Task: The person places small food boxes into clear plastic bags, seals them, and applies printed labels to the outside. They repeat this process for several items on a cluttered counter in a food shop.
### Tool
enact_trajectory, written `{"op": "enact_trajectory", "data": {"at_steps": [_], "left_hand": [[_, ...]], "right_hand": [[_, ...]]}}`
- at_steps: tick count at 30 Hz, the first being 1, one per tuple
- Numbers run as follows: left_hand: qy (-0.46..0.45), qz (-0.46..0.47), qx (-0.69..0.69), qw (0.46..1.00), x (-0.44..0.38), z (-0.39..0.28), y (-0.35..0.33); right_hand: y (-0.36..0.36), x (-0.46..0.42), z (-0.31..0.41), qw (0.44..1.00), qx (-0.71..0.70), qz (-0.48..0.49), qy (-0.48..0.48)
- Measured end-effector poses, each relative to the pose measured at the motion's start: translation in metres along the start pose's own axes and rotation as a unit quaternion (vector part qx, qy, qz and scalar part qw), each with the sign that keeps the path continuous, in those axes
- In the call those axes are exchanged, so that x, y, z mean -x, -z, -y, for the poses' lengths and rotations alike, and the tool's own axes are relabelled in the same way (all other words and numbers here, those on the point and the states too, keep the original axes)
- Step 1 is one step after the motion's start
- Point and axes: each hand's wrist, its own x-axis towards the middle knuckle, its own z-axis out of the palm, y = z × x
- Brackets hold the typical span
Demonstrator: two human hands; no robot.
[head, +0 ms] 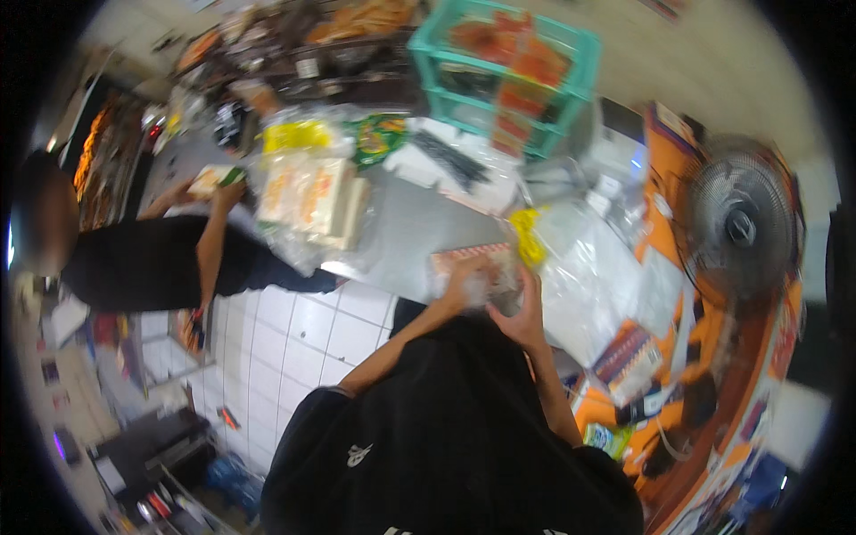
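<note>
Against the front edge of the metal table [414, 227], my left hand [466, 281] rests on a printed packet [491, 253] with a red-and-white patterned edge. My right hand [525, 311] is at the packet's right end, thumb and fingers around a clear plastic bag [511, 294]. Blur hides how far the packet sits inside the bag. Just beyond my right hand lies a crumpled yellow plastic piece [528, 237]. A pile of clear plastic bags [588, 281] spreads to the right.
Wrapped printed boxes [311, 197] stand left on the table. A co-worker [147, 261] there holds a small box [215, 182]. Behind are black strips [451, 159] and a teal stacking basket [505, 73]. A fan [739, 224] stands right, by an orange surface [712, 374].
</note>
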Motion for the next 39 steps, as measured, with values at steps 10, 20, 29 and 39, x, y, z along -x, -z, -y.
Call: {"op": "enact_trajectory", "data": {"at_steps": [10,20,29,39], "left_hand": [[-0.137,0.07,-0.213,0.965,0.022,-0.096,0.009],[-0.305,-0.374,-0.313,0.818,-0.027,0.024,-0.003],[-0.237,0.18,-0.101,0.949,-0.037,-0.118,0.028],[-0.176,0.128,-0.204,0.954,-0.021,-0.246,-0.002]], "right_hand": [[-0.019,-0.035,0.01,0.948,-0.003,0.317,0.017],[-0.036,-0.054,0.048,0.838,0.334,0.308,0.302],[0.053,-0.019,-0.024,0.982,-0.152,-0.114,-0.004],[0.011,0.002,-0.053,0.971,-0.122,0.176,-0.106]]}}
